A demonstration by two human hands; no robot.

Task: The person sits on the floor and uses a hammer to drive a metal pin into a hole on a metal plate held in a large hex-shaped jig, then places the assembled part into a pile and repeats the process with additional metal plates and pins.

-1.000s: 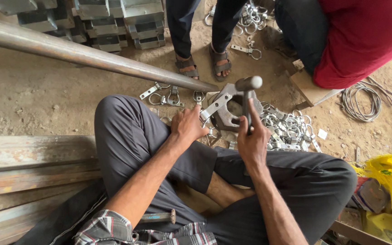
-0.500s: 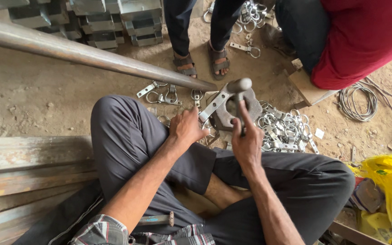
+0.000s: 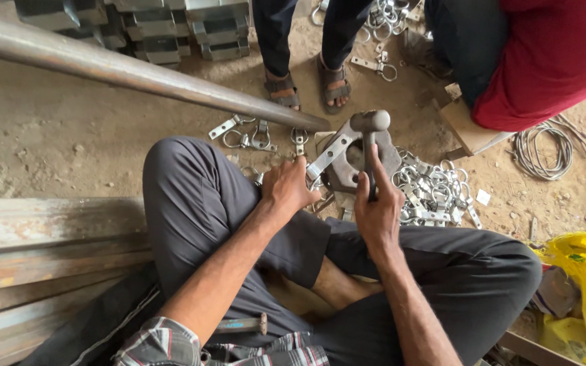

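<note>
Your right hand (image 3: 378, 207) is wrapped tight around the handle of a hammer (image 3: 370, 139), fingers closed on it, thumb along the shaft, and the round steel head sits raised just above the metal block (image 3: 344, 177) on the dirt floor (image 3: 49, 135) in front of your knees. Your left hand (image 3: 286, 188) is down beside that block, fingers curled and pinching the near end of a flat metal strap (image 3: 328, 156) that lies slanted across the block's top. The strap's far end points up toward the hammer head.

Just right of the block lies a heap of finished clamps and rings (image 3: 432, 193), touching one another. A few loose clamps (image 3: 249, 135) lie past your left knee, near the end of a long steel pipe (image 3: 137, 71) that runs in from the floor's upper left corner. Beyond it, a person's sandalled feet (image 3: 310, 85) stand on the dirt, and another person in a red shirt (image 3: 551, 57) sits at the upper right. A coil of wire (image 3: 544, 149) lies near them. A yellow bag (image 3: 584, 278) sits by your right leg.
</note>
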